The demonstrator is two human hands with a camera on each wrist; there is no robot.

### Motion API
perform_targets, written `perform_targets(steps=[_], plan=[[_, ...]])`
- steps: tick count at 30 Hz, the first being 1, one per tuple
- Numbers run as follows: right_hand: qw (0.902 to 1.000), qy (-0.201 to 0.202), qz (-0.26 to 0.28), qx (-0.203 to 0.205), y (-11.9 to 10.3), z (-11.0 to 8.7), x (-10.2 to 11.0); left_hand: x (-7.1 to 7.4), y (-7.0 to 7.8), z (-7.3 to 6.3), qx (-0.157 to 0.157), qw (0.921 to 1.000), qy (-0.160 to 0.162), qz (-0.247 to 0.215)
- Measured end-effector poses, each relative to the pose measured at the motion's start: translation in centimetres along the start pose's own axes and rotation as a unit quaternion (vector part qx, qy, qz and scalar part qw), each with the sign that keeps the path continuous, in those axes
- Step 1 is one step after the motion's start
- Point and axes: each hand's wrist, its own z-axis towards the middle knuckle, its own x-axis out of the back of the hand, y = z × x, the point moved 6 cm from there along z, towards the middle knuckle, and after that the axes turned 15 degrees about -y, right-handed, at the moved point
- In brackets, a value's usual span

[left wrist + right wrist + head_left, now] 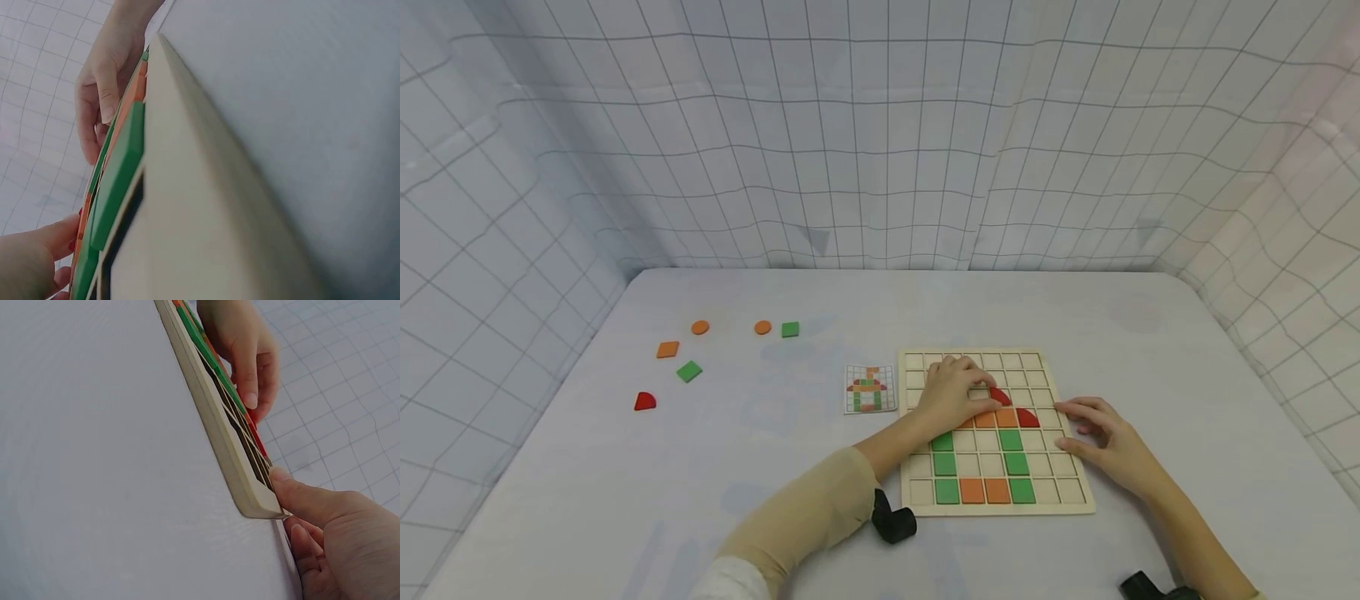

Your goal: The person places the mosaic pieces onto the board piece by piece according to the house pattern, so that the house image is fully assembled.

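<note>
A pale wooden grid board lies on the table with green and orange square tiles in its cells. My left hand reaches over it, thumb and fingertips around a red rounded piece at the board. Another red piece sits in a cell just below and right. My right hand rests at the right edge, thumb and forefinger spread apart and touching the rim. In the right wrist view its thumb lies by the board's corner. The left palm hides some cells.
A small pattern card lies left of the board. Farther left are loose pieces: orange discs, an orange square, green squares and a red piece. White grid-patterned curtains enclose the table.
</note>
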Motion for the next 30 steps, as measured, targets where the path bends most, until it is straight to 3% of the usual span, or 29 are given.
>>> perform_targets(steps=[12, 22, 30], plan=[[0.9999, 0.003, -0.011, -0.004, -0.3, -0.1, 0.0, -0.3, -0.2, 0.1, 0.016, 0.9996, -0.003, -0.024], [0.9997, 0.001, -0.019, -0.012, -3.4, 0.0, 0.5, -0.4, -0.3, 0.1, 0.011, 0.9998, 0.001, -0.018], [0.9998, 0.001, -0.017, -0.012, -3.1, 0.0, 0.4, -0.3, -0.3, -0.1, 0.010, 0.9998, 0.003, -0.014]])
